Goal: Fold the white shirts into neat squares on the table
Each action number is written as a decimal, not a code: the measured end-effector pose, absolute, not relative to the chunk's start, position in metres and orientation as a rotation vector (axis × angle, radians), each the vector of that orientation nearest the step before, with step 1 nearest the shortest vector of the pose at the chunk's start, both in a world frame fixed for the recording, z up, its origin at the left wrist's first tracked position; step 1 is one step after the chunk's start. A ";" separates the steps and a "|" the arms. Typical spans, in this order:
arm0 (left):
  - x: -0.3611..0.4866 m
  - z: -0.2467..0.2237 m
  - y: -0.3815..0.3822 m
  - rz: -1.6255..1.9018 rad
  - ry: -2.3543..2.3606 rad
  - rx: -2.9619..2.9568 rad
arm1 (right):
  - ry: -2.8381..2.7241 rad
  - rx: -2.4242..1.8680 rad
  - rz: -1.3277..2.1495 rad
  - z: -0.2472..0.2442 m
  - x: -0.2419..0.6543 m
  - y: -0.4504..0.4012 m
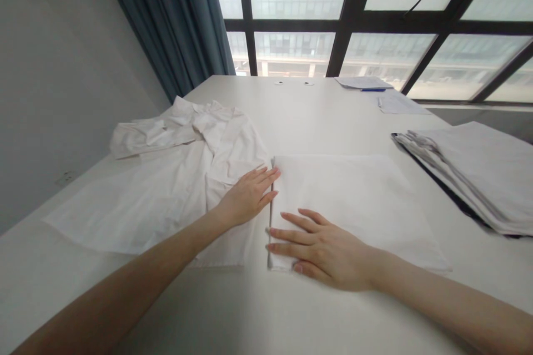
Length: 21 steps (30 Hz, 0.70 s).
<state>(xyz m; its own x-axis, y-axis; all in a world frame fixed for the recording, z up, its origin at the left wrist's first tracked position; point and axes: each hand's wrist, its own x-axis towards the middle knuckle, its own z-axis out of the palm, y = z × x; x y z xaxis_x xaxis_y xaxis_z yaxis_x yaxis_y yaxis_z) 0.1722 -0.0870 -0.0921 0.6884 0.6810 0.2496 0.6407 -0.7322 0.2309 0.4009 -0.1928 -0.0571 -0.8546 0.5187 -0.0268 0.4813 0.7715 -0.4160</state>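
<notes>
The folded white cloth lay flat on the white table in front of me, directly under my right hand. That hand was spread open, palm down over the cloth's near left part, and its longer fingers pointed left to the cloth's left edge. My left hand was open too, with nothing pinched in it; its fingertips met the same edge farther up, near the far left corner, while the back of the hand was over the right side of a rumpled white garment. I could not tell whether my left palm pressed on that garment or hung just above it.

My right wrist and forearm hid part of the cloth's near edge, and my left forearm crossed the lower part of the garment. Both forearms ran out of view. How many layers the cloth had I could not make out, and its far and right edges were faint, white against white. My right fingertips were slightly blurred. At the right, a stack of folded white cloths on a dark board was cut off by the edge of my view.
</notes>
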 end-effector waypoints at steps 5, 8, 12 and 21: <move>0.172 -0.090 -0.090 0.396 1.126 2.815 | -2.860 -0.790 0.689 -0.060 0.398 -0.202; 0.173 -0.089 -0.091 0.371 1.147 2.828 | -2.870 -0.711 0.730 -0.061 0.398 -0.205; 0.173 -0.086 -0.094 0.279 1.165 2.880 | -2.821 -0.654 0.872 -0.053 0.399 -0.207; 0.169 -0.087 -0.093 0.141 1.129 2.940 | -2.432 -1.045 0.669 -0.042 0.435 -0.170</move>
<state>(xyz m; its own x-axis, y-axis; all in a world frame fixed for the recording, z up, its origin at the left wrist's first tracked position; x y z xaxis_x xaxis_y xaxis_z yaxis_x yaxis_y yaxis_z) 0.1690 -0.0932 -0.0866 0.7394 0.6676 0.0873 0.6686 -0.7433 0.0214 0.4353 -0.1701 -0.0424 -0.6358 0.7513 0.1768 0.5552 0.6044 -0.5714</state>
